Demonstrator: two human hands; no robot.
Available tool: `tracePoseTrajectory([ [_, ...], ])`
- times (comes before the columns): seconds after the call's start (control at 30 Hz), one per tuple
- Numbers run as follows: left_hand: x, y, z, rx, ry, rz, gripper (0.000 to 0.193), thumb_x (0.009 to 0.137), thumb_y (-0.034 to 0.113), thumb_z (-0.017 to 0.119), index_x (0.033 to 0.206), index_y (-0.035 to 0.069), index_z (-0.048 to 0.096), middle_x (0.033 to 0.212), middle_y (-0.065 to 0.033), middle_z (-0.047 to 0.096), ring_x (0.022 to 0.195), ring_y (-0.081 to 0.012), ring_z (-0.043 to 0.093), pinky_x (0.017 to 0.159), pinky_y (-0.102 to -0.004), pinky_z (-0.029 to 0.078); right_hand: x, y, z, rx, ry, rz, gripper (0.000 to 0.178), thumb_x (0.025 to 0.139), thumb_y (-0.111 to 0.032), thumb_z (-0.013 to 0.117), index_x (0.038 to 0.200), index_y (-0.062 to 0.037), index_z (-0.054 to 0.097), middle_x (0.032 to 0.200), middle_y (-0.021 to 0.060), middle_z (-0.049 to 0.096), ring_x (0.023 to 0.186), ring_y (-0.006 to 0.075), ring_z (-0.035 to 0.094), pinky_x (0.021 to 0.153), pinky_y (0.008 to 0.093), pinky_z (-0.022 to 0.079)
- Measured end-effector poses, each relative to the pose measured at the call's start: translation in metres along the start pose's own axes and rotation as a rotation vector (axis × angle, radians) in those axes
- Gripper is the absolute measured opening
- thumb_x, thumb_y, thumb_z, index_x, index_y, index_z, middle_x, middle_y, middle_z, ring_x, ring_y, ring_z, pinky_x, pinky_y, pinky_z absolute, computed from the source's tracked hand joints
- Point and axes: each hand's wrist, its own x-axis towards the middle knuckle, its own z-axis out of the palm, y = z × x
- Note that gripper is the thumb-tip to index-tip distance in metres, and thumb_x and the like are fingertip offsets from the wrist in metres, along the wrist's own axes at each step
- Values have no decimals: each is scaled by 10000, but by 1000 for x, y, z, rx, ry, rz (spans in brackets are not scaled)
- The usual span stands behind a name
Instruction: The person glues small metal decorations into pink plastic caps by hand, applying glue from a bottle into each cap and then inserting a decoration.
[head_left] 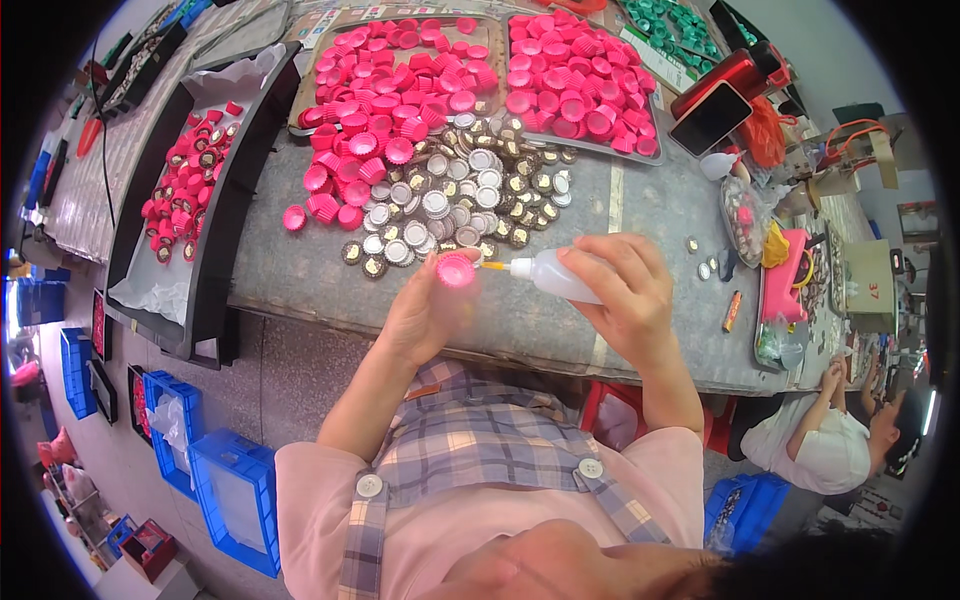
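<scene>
A grey surface (330,287) fills the middle of the workroom, with blue crates (235,505) on the floor at left and another person (805,435) seated far right. The two hands are apart, each gripping something, just above the near edge. The left hand (412,318) pinches a pink cup (456,270) by its side. The right hand (632,290) is wrapped around a white bottle (562,277), held level, its yellow tip (492,266) pointing left at the cup; whether they touch, I cannot tell. Just beyond lies a heap of metal caps (436,204), some silver side up, some dark. Loose pink cups adjoin it, and more fill two trays (645,155) behind. A black tray (240,172) at left holds paper and filled cups; a phone (711,117) leans at right.
</scene>
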Motion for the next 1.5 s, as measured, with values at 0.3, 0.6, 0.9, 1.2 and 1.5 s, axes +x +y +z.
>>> tracePoseTrajectory([
  [0.3,-2,2,11,51,92,-46,450,903,445,303,1077,69,478,596,-27,476,439,-72,374,388,-194,330,6,-3,4,-97,-27,-113,374,545,-116,650,917,-128,616,885,34,550,790,206,524,642,315,428],
  [0.6,-1,2,14,32,161,-107,421,904,448,289,1034,106,499,527,-12,402,390,-72,311,359,-196,284,6,-3,9,-97,-43,-106,334,581,-114,606,915,-123,615,887,40,550,792,203,525,648,311,431],
  [0.9,0,2,15,94,188,-130,452,895,481,286,990,100,509,508,-7,398,365,-65,314,348,-192,290,7,-3,11,-138,-56,-136,310,598,-125,577,906,-127,616,886,47,550,797,196,527,650,305,429],
  [1.2,1,1,13,72,211,-134,463,891,484,295,919,75,510,500,-16,428,346,-67,331,331,-192,296,8,-3,11,-210,-48,-204,270,631,-137,578,900,-124,605,882,43,547,799,185,524,643,294,410],
  [1.5,3,4,7,158,196,-93,438,891,455,334,936,60,518,523,-40,477,357,-77,382,337,-192,350,4,1,15,-179,-53,-172,284,623,-129,586,906,-118,603,885,40,552,823,184,523,663,298,413],
])
